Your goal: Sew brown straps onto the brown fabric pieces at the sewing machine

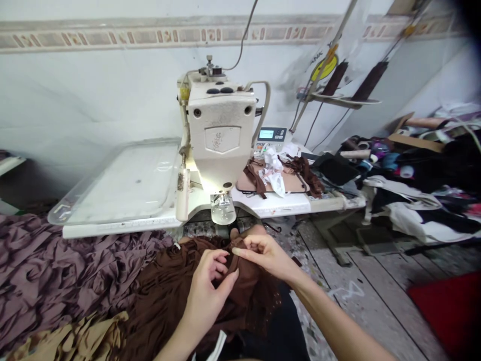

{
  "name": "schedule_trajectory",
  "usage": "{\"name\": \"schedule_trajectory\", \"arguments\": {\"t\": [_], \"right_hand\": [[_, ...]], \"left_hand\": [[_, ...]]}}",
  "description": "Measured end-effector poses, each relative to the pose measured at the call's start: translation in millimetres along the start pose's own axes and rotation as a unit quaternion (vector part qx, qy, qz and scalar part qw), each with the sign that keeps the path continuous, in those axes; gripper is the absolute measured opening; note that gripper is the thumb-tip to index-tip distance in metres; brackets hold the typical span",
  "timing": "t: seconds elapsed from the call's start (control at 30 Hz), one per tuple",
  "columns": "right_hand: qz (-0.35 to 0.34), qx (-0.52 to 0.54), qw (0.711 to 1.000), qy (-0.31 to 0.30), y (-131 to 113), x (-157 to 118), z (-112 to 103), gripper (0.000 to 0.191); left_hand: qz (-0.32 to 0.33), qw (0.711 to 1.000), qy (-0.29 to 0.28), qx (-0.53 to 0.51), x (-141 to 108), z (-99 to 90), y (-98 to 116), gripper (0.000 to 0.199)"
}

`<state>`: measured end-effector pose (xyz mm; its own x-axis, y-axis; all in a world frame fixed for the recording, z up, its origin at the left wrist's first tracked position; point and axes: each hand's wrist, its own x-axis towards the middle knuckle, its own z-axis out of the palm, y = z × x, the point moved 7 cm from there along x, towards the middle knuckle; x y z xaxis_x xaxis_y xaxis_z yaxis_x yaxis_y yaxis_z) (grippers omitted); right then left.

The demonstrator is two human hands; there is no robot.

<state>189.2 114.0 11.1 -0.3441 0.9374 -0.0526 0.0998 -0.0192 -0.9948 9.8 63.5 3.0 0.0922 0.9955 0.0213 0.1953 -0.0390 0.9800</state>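
Brown fabric (169, 281) lies gathered over the lap in the head view, in front of the sewing machine (221, 125). My right hand (265, 253) pinches an upper part of this fabric between thumb and fingers. Beside it on the left, my left hand (212, 281) is over the same cloth, its fingers curled and its thumb apart from them, with nothing visible between them. Both hands are just below the machine's lit needle plate (223, 208).
Purple fabric (75, 271) and tan fabric (75, 338) are heaped at the left. Brown and white scraps (276, 173) lie on the machine table (120, 228). Thread cones (370, 82) stand at the upper right, above piled cloth and spools. Red cloth (451, 313) is at the lower right.
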Motion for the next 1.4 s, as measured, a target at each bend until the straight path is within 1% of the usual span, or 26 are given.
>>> {"name": "schedule_trajectory", "arguments": {"t": [0.03,0.07,0.13,0.17,0.2,0.23,0.3,0.37,0.4,0.43,0.47,0.5,0.53,0.57,0.63,0.7,0.8,0.9,0.97,1.07,1.13,1.2,1.27,1.33,1.4], "right_hand": [[-0.001,0.011,1.0,0.001,-5.1,0.8,-2.1,0.045],[0.001,0.026,1.0,-0.006,-9.4,1.5,-3.4,0.04],[0.006,0.048,0.999,-0.023,-16.4,3.4,-5.1,0.038],[0.005,0.051,0.998,-0.027,-19.7,5.1,-6.2,0.038],[-0.001,0.049,0.998,-0.026,-23.5,7.5,-7.8,0.037],[-0.014,0.044,0.999,-0.018,-28.2,10.6,-10.1,0.036],[-0.049,0.039,0.998,0.014,-38.9,18.8,-16.2,0.035],[-0.081,0.037,0.995,0.054,-48.7,28.6,-22.1,0.035],[-0.093,0.032,0.992,0.072,-52.5,33.8,-24.5,0.035],[-0.107,0.023,0.99,0.091,-55.8,38.9,-26.5,0.036],[-0.121,0.009,0.987,0.109,-58.5,43.7,-28.1,0.036],[-0.135,-0.006,0.983,0.126,-60.3,47.9,-29.3,0.036],[-0.144,-0.016,0.98,0.137,-60.7,52.0,-29.7,0.036],[-0.143,-0.016,0.979,0.142,-58.9,56.1,-29.4,0.036],[-0.111,0.019,0.984,0.137,-49.7,64.5,-27.5,0.039],[-0.066,0.078,0.986,0.134,-37.9,71.8,-25.6,0.043],[-0.035,0.124,0.978,0.165,-26.9,79.5,-26.2,0.049],[-0.038,0.137,0.97,0.197,-20.8,83.2,-25.2,0.05],[-0.045,0.152,0.965,0.207,-14.0,80.5,-21.5,0.049],[-0.038,0.153,0.966,0.203,7.4,65.8,-12.6,0.049],[-0.027,0.12,0.977,0.172,27.1,51.0,-5.8,0.058],[-0.017,0.071,0.992,0.101,48.2,35.7,0.5,0.066],[0.005,0.028,0.999,0.024,69.5,21.0,-0.5,0.067],[0.039,-0.009,0.999,-0.017,86.1,8.7,-15.3,0.066],[0.07,-0.044,0.996,-0.041,92.8,0.1,-38.6,0.067]], "left_hand": [[-0.012,1.0,-0.005,-0.006,2.9,-0.3,1.1,0.033],[-0.023,0.999,-0.029,-0.016,6.1,1.6,3.6,0.033],[-0.032,0.994,-0.094,-0.04,12.0,7.7,13.1,0.028],[-0.03,0.992,-0.115,-0.048,14.8,9.4,19.4,0.026],[-0.023,0.991,-0.121,-0.05,17.7,9.2,26.1,0.026],[-0.012,0.993,-0.111,-0.042,20.9,6.9,32.6,0.026],[0.028,0.998,-0.062,0.0,27.1,-0.6,45.8,0.024],[0.091,0.994,-0.004,0.061,31.7,-8.8,60.0,0.019],[0.127,0.987,0.027,0.093,33.4,-12.9,67.2,0.016],[0.167,0.976,0.057,0.126,34.4,-16.6,74.4,0.015],[0.21,0.961,0.079,0.161,34.9,-18.9,81.4,0.017],[0.257,0.942,0.089,0.199,34.8,-19.0,87.7,0.023],[0.301,0.919,0.082,0.241,34.6,-16.5,92.4,0.03],[0.338,0.895,0.064,0.284,34.5,-12.2,94.7,0.037],[0.381,0.852,0.022,0.358,35.1,-3.1,92.4,0.047],[0.387,0.829,0.009,0.404,37.4,1.7,86.2,0.054],[0.378,0.822,0.039,0.424,40.9,4.9,80.7,0.059],[0.356,0.819,0.084,0.441,45.4,9.4,79.6,0.056],[0.335,0.82,0.101,0.452,48.9,12.4,79.0,0.054],[0.316,0.827,0.1,0.454,52.5,13.3,76.3,0.053],[0.319,0.834,0.088,0.442,52.7,9.9,73.8,0.055],[0.327,0.845,0.07,0.418,52.2,2.8,70.6,0.056],[0.34,0.855,0.052,0.388,51.9,-6.4,67.3,0.057],[0.364,0.855,0.036,0.367,52.0,-14.2,65.1,0.056],[0.383,0.85,0.027,0.362,53.6,-19.3,63.4,0.057]]}}
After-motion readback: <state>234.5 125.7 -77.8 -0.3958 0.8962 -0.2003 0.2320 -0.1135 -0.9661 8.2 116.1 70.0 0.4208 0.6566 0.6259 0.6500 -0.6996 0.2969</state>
